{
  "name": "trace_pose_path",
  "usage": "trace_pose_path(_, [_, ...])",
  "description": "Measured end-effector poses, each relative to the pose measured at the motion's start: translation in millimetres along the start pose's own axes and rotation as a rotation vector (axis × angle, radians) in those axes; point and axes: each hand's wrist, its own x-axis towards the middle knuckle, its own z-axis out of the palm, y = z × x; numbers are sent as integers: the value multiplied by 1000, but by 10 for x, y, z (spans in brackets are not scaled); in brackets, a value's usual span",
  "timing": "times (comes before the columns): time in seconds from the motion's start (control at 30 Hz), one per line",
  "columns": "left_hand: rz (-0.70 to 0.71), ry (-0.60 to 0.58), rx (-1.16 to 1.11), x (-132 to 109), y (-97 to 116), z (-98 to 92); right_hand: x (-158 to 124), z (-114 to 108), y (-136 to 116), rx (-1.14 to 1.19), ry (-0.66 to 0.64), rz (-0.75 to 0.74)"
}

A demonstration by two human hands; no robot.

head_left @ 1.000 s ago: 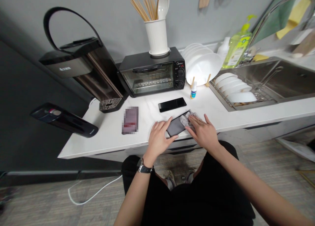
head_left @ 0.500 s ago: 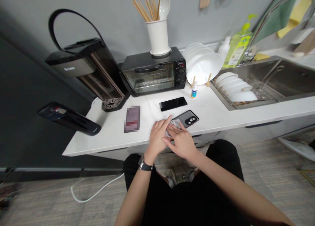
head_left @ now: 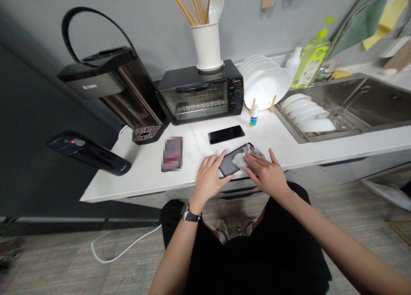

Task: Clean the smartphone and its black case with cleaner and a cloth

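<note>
A dark phone case (head_left: pixel 231 163) lies flat and slantwise near the white counter's front edge, a crumpled pale wipe (head_left: pixel 240 159) resting on it.

A phone (head_left: pixel 226 134) lies on the counter (head_left: pixel 289 145) before the toaster oven (head_left: pixel 201 93), left of the sink (head_left: pixel 369 102).

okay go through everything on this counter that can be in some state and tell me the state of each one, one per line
Left hand: flat, steadying the phone case.
Right hand: pressing the wipe.
Phone case: lying flat on the counter.
Wipe: crumpled on the case.
Phone: screen dark.
Toaster oven: door closed.
Small bottle: upright.
</note>
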Motion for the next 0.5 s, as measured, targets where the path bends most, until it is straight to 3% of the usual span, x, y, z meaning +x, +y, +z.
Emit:
trace_pose_path(0.1, [-2, -1, -8, 1, 13, -1, 34, -6, 109, -45, 36, 32])
trace_pose_path(0.23, [-2, -15, -24, 21, 12, -5, 124, 40, 37, -73, 54, 84])
trace_pose_path(0.5, [16, -46, -71, 62, -39, -23, 441, 340, -532, -170, 26, 212])
